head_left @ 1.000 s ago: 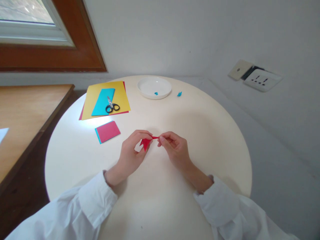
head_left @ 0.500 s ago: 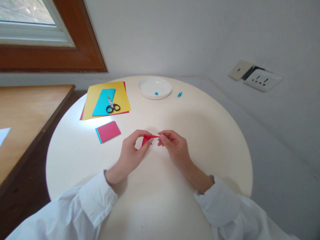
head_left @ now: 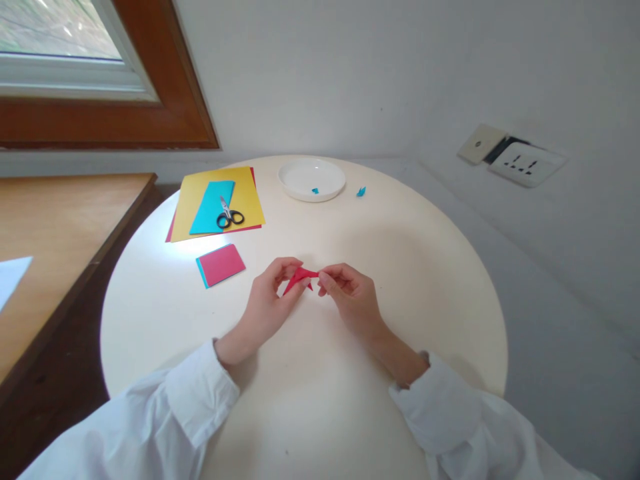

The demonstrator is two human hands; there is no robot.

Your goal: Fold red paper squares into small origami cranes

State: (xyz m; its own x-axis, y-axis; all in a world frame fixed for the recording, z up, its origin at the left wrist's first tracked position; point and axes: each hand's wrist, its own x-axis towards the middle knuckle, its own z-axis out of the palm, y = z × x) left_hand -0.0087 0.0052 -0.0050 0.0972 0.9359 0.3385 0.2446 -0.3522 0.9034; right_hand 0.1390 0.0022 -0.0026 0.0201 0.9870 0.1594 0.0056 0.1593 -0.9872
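Over the middle of the white round table, a small red folded paper point(head_left: 299, 274) with pointed flaps is held between both hands. My left hand point(head_left: 274, 292) pinches its body between thumb and fingers. My right hand point(head_left: 351, 293) has its thumb and fingertips closed on the narrow point at the paper's right end. Fingers cover part of the folds. To the left of my left hand, a red paper square point(head_left: 225, 265) lies on a blue one whose left edge shows.
Farther back left, black-handled scissors point(head_left: 229, 215) rest on folded blue paper point(head_left: 210, 210), atop yellow point(head_left: 250, 193) and red sheets. A white plate point(head_left: 295, 190) holds a small blue paper piece point(head_left: 315, 191). Beside it sits a folded blue paper figure point(head_left: 361, 192).
My left hand has turned the red folded paper, so its flaps point differently. The right fingertips stay at its thin end. The view has shifted slightly.
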